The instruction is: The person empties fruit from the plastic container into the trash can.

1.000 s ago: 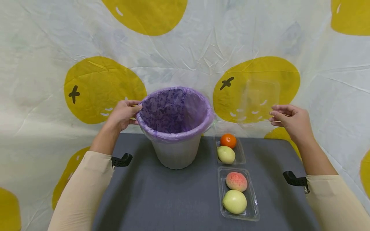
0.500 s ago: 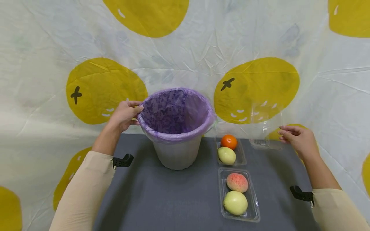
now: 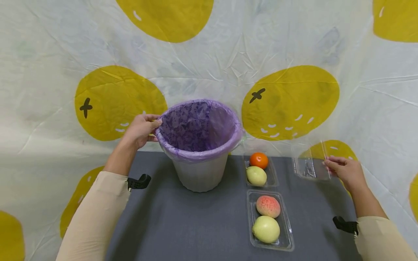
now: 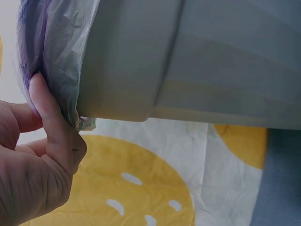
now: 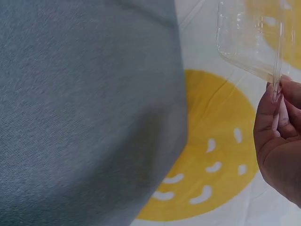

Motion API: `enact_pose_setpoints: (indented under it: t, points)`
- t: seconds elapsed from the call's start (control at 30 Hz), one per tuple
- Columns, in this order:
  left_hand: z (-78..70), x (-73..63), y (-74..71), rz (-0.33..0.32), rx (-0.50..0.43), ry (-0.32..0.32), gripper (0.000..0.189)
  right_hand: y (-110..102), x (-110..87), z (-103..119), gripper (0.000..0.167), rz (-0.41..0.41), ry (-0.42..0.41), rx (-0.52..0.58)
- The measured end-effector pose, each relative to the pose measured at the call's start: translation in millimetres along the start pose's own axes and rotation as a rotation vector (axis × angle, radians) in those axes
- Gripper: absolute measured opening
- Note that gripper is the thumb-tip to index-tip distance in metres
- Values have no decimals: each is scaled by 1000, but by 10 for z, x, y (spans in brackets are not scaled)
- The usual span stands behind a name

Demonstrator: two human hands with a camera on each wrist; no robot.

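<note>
A pale trash can [image 3: 199, 175] lined with a purple plastic bag [image 3: 196, 156] stands at the back of the grey table. My left hand [image 3: 138, 132] grips its rim on the left side, thumb over the folded bag; the left wrist view shows the thumb on the bag [image 4: 63, 61] and the other fingers around the rim. On the right, my right hand [image 3: 347, 172] pinches the edge of a clear plastic container [image 3: 308, 165] between thumb and fingers. It is raised above the back right of the table, and nothing shows inside it.
Right of the can, one clear tray [image 3: 275, 177] holds an orange [image 3: 258, 160] and a pale green fruit [image 3: 256, 176]. A nearer tray [image 3: 287, 239] holds a peach [image 3: 268, 206] and a larger pale green fruit [image 3: 266, 229]. A patterned curtain [image 3: 209, 72] hangs behind the table [image 3: 183, 224].
My right hand has come down and slightly right with the clear container, which has turned from flat-on against the curtain to lower over the table. The left hand stays on the can's rim.
</note>
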State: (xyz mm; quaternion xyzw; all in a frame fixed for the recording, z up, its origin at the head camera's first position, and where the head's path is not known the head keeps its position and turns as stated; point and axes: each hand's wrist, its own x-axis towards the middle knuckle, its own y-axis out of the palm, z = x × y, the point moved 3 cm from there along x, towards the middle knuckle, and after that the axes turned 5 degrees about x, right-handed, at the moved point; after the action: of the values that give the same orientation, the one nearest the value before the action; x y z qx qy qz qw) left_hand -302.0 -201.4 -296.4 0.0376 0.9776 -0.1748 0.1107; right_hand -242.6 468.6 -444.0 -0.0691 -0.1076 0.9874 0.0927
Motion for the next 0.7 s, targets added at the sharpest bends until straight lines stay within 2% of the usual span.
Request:
enact_pose_setpoints:
  t: [0.1, 0.4, 0.7]
  points:
    - [4, -5, -7, 4, -1, 0, 51, -59, 34, -123, 25, 19, 35, -2]
    - [-5, -14, -9, 5, -14, 2, 50, -227, 114, -489, 25, 14, 127, -111]
    - [-8, -16, -6, 4, 2, 1, 49, -259, 153, -669, 21, 23, 178, -163]
